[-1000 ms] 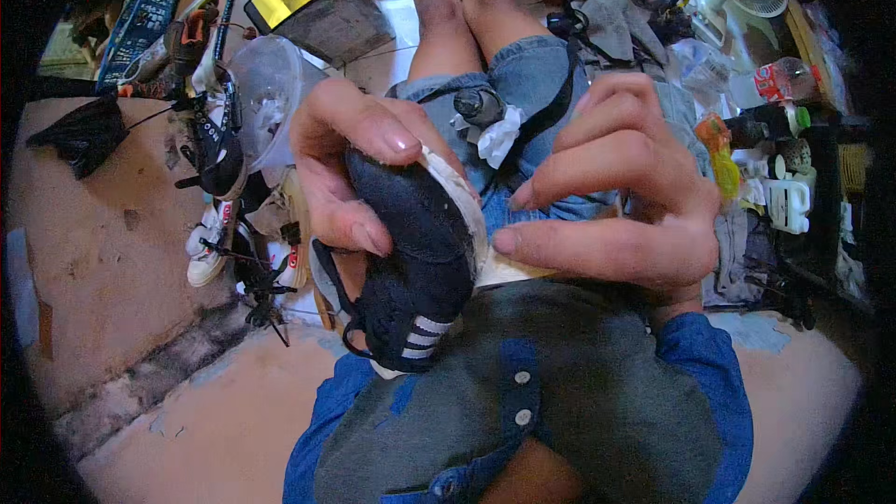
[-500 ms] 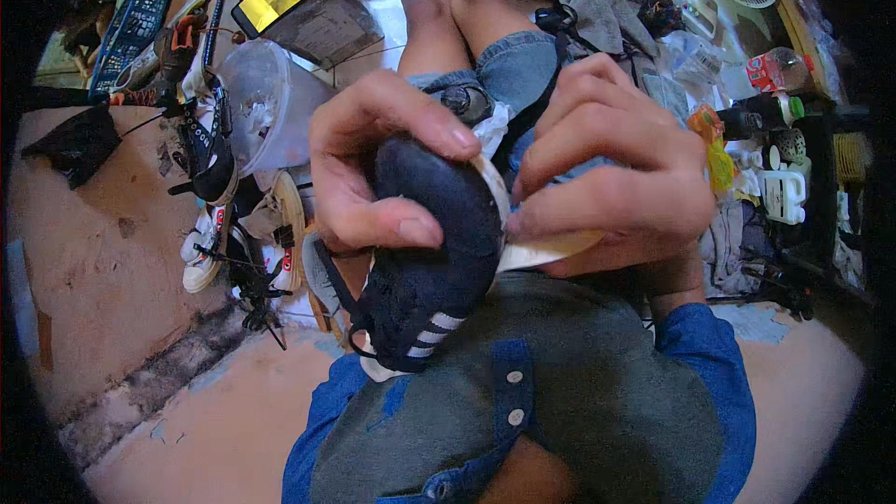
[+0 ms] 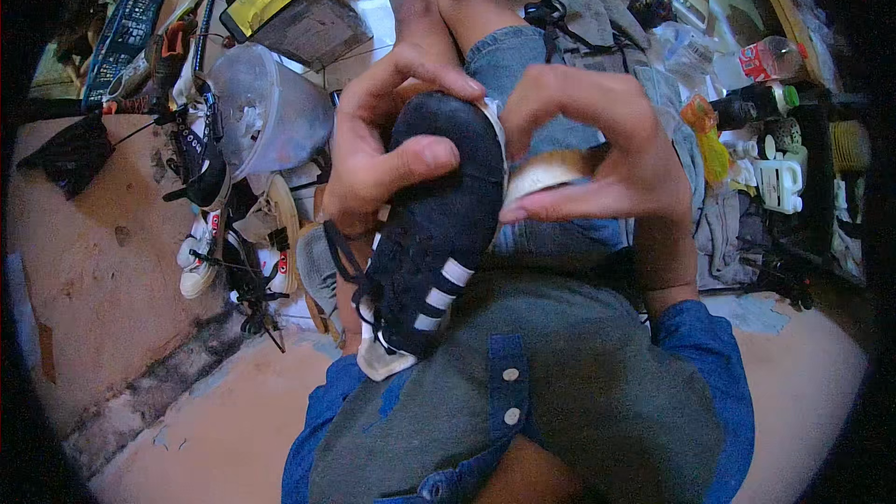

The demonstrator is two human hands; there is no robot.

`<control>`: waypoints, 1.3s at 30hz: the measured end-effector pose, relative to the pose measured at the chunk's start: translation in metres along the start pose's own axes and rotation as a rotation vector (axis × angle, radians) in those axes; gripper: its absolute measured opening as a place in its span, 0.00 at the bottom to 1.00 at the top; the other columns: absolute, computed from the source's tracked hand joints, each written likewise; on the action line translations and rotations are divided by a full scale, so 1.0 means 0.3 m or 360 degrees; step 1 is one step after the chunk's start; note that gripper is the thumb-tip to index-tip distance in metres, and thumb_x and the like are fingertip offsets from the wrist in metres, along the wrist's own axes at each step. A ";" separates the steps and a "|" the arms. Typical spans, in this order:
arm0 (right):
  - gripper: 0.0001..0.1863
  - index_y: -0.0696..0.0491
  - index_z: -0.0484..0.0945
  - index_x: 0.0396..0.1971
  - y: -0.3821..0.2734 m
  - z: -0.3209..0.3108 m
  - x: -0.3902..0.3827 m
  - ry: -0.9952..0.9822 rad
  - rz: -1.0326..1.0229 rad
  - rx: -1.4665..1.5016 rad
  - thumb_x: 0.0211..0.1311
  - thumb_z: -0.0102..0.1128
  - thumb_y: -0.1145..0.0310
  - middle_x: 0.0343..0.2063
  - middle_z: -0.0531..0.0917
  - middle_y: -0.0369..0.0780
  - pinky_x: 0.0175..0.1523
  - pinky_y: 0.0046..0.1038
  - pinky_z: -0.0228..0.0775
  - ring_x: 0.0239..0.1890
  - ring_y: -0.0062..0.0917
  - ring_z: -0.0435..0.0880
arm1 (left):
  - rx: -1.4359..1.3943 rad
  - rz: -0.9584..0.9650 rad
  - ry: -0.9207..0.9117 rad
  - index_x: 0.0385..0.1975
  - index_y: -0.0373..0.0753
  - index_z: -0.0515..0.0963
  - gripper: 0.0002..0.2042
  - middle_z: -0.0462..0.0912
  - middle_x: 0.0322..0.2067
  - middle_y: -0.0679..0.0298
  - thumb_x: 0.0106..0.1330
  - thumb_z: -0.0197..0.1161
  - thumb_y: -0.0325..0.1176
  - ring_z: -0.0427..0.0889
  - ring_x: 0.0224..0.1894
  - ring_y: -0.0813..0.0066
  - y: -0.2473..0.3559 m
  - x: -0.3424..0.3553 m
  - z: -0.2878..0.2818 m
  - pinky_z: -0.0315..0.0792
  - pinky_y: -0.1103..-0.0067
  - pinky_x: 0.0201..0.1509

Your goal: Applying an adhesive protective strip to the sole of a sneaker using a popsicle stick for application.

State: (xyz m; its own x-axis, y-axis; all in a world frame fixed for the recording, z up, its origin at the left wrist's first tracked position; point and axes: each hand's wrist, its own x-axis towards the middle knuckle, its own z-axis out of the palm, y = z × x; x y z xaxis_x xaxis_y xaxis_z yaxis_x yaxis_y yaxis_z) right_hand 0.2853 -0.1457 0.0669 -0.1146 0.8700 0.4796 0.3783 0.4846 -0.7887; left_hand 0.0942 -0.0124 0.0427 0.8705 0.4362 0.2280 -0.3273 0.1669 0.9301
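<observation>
Left hand (image 3: 373,145): clamped on shoe (image 3: 439,224) toe; hold steady.
Right hand (image 3: 607,168): fingers pinch sole edge (image 3: 546,175) beside toe; press evenly.

Your view is fairly dim, with a cool bluish cast, and the light falls softly from above. The brightest patch is the white floor sheet (image 3: 373,0) at the top, slightly washed out. Your dark shoe (image 3: 439,224) loses detail in its own shade. Focus holds in the middle. Straight lines bend toward the rim, and the corners go black.
</observation>
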 end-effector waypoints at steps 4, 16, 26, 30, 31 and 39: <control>0.25 0.55 0.78 0.29 0.018 0.012 0.044 0.0314 -0.0085 -0.0315 0.32 0.84 0.61 0.28 0.78 0.37 0.38 0.23 0.70 0.33 0.25 0.80 | -0.0195 -0.0065 0.0212 0.46 0.32 0.74 0.33 0.82 0.37 0.59 0.52 0.72 0.56 0.82 0.38 0.77 -0.131 0.017 -0.023 0.74 0.82 0.43; 0.17 0.54 0.80 0.25 -0.108 0.161 -0.069 0.0635 0.0045 -0.0641 0.39 0.82 0.67 0.29 0.80 0.38 0.33 0.26 0.64 0.26 0.27 0.76 | -0.0057 0.0364 0.0327 0.39 0.32 0.69 0.38 0.81 0.28 0.54 0.29 0.88 0.40 0.83 0.26 0.65 0.028 -0.061 -0.033 0.79 0.74 0.31; 0.14 0.56 0.88 0.31 -0.207 0.261 -0.057 0.1398 -0.0597 0.0202 0.39 0.77 0.76 0.29 0.83 0.40 0.31 0.27 0.70 0.27 0.27 0.82 | 0.1459 0.1615 -0.0279 0.48 0.48 0.64 0.24 0.81 0.36 0.56 0.55 0.70 0.28 0.86 0.31 0.56 0.233 -0.115 0.182 0.83 0.64 0.28; 0.13 0.54 0.88 0.29 -0.225 0.274 -0.047 0.1436 -0.0496 0.0366 0.38 0.77 0.78 0.33 0.82 0.41 0.35 0.26 0.71 0.31 0.29 0.82 | 0.1567 0.1877 -0.0186 0.47 0.51 0.65 0.22 0.81 0.35 0.57 0.56 0.68 0.29 0.85 0.31 0.60 0.234 -0.125 0.176 0.83 0.66 0.30; 0.12 0.53 0.88 0.29 -0.211 0.258 -0.057 0.1308 -0.0530 0.0358 0.39 0.77 0.78 0.34 0.82 0.41 0.36 0.26 0.71 0.32 0.29 0.82 | 0.1676 0.1788 -0.0367 0.47 0.52 0.66 0.21 0.81 0.35 0.58 0.56 0.66 0.30 0.85 0.32 0.61 0.274 -0.137 0.161 0.83 0.66 0.30; 0.14 0.54 0.87 0.33 -0.185 0.233 -0.083 0.1198 -0.0566 0.0395 0.42 0.76 0.74 0.34 0.80 0.41 0.37 0.28 0.71 0.32 0.28 0.80 | 0.1844 0.1804 -0.0531 0.47 0.54 0.67 0.17 0.81 0.36 0.58 0.59 0.61 0.34 0.84 0.34 0.64 0.300 -0.141 0.162 0.82 0.66 0.31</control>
State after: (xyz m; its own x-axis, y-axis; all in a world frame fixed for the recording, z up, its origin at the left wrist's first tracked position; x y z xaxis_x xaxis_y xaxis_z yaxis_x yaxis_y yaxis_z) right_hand 0.2028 -0.1878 0.0718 0.4836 0.4139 0.7713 0.2143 0.7983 -0.5628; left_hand 0.0459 -0.0587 0.1308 0.4811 -0.3538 0.8021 -0.5130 -0.8556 -0.0697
